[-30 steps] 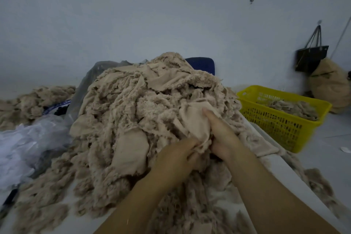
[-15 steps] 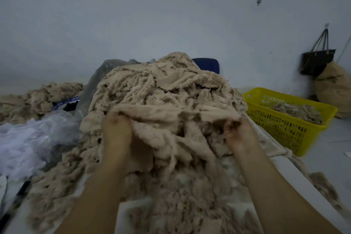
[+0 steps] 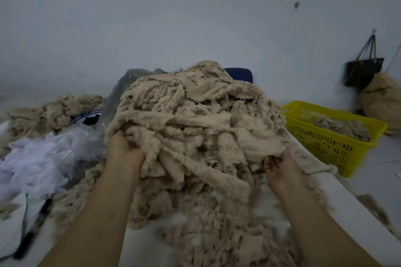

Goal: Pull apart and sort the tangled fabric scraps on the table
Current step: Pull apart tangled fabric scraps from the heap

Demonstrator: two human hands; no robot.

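The fabric scraps (image 3: 195, 125) sit heaped on the counter (image 3: 143, 243), bulging between and above both grips. The left grip (image 3: 123, 151) is curled into a fluffy clump, fingers buried; the right grip (image 3: 282, 169) pinches a flat edge just ahead of its knuckles. Likely light, limp and clingy: frayed strands snag, so loose fluff may tear away. Better to take hold on the flatter woven pieces nearest each grip

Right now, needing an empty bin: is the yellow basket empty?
No, beige scraps lie inside the yellow basket.
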